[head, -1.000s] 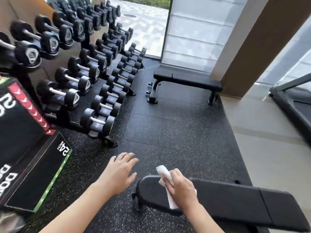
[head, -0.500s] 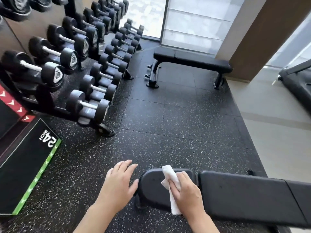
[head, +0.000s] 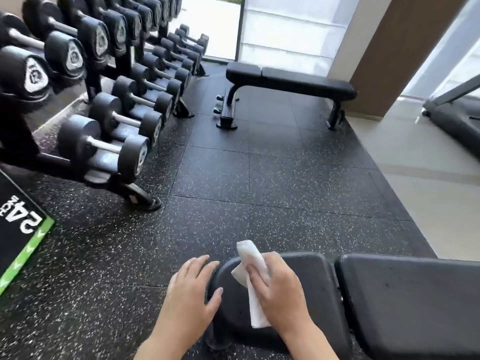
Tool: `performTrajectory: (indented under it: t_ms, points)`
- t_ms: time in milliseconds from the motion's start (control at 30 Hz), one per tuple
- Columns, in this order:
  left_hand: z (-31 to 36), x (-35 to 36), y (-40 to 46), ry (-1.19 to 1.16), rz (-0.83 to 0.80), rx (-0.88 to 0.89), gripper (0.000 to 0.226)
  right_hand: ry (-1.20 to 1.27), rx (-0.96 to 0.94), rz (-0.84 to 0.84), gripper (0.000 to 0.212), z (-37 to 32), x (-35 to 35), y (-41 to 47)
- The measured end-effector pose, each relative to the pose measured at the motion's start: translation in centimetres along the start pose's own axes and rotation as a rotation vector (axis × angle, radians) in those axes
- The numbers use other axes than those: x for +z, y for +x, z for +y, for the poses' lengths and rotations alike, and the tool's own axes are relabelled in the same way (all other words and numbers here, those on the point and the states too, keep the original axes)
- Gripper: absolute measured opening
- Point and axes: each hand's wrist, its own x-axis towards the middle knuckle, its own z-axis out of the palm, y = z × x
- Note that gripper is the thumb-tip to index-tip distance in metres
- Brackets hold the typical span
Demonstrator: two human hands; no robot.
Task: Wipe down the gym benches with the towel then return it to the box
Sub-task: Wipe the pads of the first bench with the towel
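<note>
A black padded bench (head: 405, 294) runs across the bottom right, its rounded seat end nearest me. My right hand (head: 279, 289) grips a white folded towel (head: 249, 258) and presses it onto that seat end. One end of the towel sticks up past my fingers, the other hangs below my palm. My left hand (head: 191, 289) lies with straight fingers at the left edge of the seat pad, thumb touching the pad. A second black bench (head: 288, 83) stands farther off by the window.
A long rack of black dumbbells (head: 111, 105) fills the left side, its foot (head: 141, 197) on the speckled rubber floor. A black and green plyo box (head: 20, 229) sits at the far left. A treadmill (head: 457, 118) stands at the right on pale flooring.
The view has tilted down and drawn closer to the near bench. My left hand has come in to touch the seat pad's edge. My right hand keeps the towel on the pad.
</note>
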Motion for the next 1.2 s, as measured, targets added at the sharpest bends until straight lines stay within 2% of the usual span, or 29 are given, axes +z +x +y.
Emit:
performTrajectory:
  t_ms: [200,300,367,567,667,767,900,1067,1200]
  points:
    - [-3.8,5.8,0.1,-0.025,0.034,0.079,0.061,-0.013,-0.046,0.032,0.01,2.7,5.1,0.3]
    - [-4.8,7.5,-0.6,-0.101,0.052,0.142,0.059,-0.104,-0.094,0.012,0.033,3.4,6.8,0.6]
    - [-5.4,7.7,-0.7,-0.114,0.088,0.181,0.057,-0.185,-0.115,-0.013,0.041,3.4,7.4,0.6]
    - [-5.9,7.3,-1.0,-0.188,0.015,0.223,0.064,-0.304,-0.138,-0.107,0.025,3.1,6.8,-1.2]
    - [-6.5,7.0,-0.4,-0.207,-0.01,0.254,0.068,-0.333,-0.188,-0.134,0.029,3.2,6.9,-3.4]
    - [-7.4,6.9,0.3,-0.247,-0.012,0.267,0.071,-0.355,-0.232,-0.07,0.033,3.6,7.0,-5.8]
    - [-8.2,7.1,0.9,-0.287,-0.023,0.267,0.071,-0.442,-0.205,-0.052,0.027,4.2,7.5,-7.3]
    - [-8.6,7.4,1.2,-0.309,-0.021,0.287,0.07,-0.242,-0.207,-0.055,0.021,5.3,9.2,-2.6]
    - [-8.8,7.6,1.5,-0.309,-0.008,0.288,0.071,-0.245,-0.205,0.02,0.017,6.2,11.0,3.4]
